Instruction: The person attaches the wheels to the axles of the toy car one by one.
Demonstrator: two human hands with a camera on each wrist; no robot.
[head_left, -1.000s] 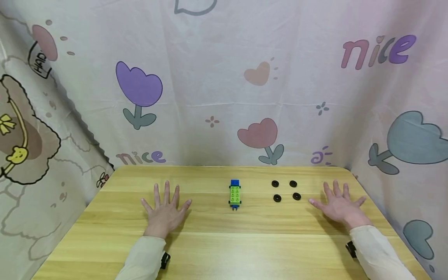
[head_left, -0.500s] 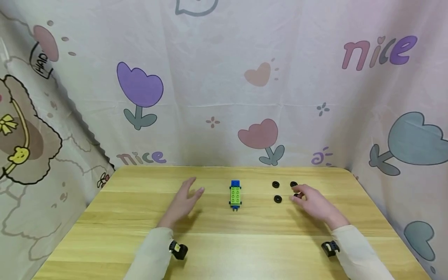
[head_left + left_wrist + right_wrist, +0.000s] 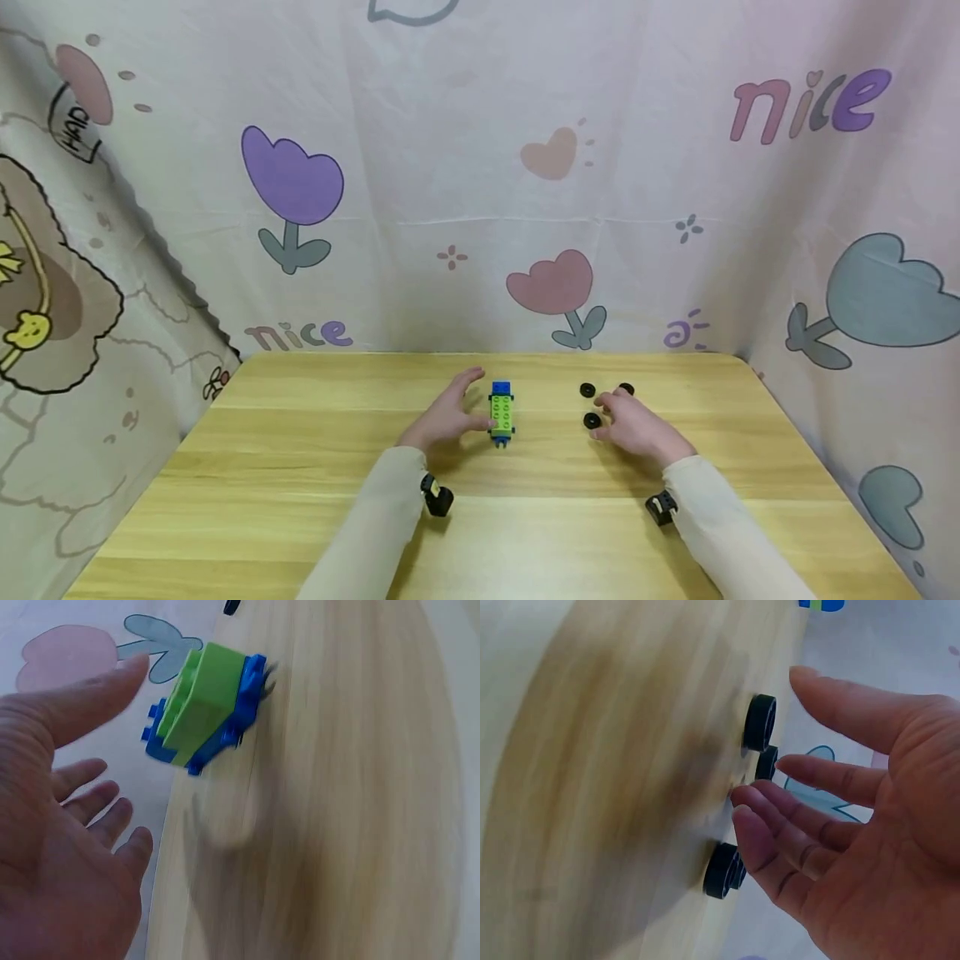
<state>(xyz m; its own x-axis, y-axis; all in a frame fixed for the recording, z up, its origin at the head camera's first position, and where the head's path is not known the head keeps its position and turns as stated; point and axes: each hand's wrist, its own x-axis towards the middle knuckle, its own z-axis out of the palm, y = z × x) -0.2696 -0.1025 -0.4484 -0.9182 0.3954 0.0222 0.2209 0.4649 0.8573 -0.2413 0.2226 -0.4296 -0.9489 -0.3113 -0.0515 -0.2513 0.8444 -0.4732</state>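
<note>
A toy car chassis [image 3: 501,412] of lime-green and blue building bricks stands mid-table, with short axle stubs at its sides. Just left of it is my left hand [image 3: 446,419], thumb and fingers spread; the left wrist view shows a gap between the thumb [image 3: 97,701] and the chassis [image 3: 206,697]. My right hand [image 3: 636,427] hovers at the small black wheels, fingers loosely bent and nothing held. Its thumb and fingertips are around the near left wheel [image 3: 592,421], apart from it in the right wrist view [image 3: 760,722]. The near right wheel is hidden under this hand in the head view.
Two more black wheels lie farther back, one at left [image 3: 587,390] and one at right [image 3: 626,388], partly covered by the right hand. Behind the wooden table [image 3: 517,533] hangs a printed curtain [image 3: 420,167]. Each wrist carries a small black camera [image 3: 437,497].
Both hands have left their flat, spread pose at the table's sides and moved inward. The left has come up to the chassis, the right over the wheels. Chassis and visible wheels have stayed put.
</note>
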